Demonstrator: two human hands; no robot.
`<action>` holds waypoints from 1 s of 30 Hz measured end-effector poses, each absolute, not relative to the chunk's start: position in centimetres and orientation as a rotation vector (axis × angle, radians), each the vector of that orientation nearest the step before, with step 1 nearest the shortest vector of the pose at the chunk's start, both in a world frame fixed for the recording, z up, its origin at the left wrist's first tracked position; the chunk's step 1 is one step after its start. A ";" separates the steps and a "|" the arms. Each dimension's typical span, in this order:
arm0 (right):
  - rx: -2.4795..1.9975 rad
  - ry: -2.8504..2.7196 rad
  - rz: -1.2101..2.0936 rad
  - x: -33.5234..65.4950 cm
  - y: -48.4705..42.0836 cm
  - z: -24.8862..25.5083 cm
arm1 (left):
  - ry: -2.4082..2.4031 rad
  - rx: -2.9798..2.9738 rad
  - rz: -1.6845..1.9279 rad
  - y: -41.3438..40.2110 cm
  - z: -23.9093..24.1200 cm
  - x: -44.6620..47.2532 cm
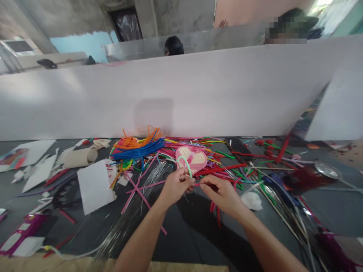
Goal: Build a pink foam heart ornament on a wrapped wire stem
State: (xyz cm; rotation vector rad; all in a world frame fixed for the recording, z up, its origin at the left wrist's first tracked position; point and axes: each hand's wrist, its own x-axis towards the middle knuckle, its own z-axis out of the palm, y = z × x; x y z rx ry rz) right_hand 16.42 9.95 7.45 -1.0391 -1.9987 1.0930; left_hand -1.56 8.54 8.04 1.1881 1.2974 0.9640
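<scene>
My left hand [177, 186] pinches the lower end of a bent light green pipe cleaner [187, 166], its fingers pressed together. Close beside it, my right hand [221, 192] pinches a short pink pipe cleaner [197, 184] that reaches across to the left fingertips. A thin wire dangles below the left fingers. Just behind both hands lies a pink heart [202, 158] with a cream middle. Red pipe cleaners [218, 216] stick out beneath my right hand. Left of the hands, pink pipe cleaners [137, 187] cross over a bundle of thin wires [124, 223].
Blue [138, 150] and orange pipe cleaners [147, 138] are heaped at the back. A white board [113, 98] stands behind the table, with people beyond it. Purple glue guns [24, 232] lie near both sides, one with a cord. A red jar [307, 177] is at right.
</scene>
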 end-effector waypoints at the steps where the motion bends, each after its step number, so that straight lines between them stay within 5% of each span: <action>1: -1.037 -2.017 1.098 16.2 9.9 7.3 | 1.296 1.192 0.960 8.5 7.9 -1.6; 30: -1.102 -2.028 0.771 15.6 9.3 6.7 | 1.188 1.189 0.973 8.0 8.0 -0.7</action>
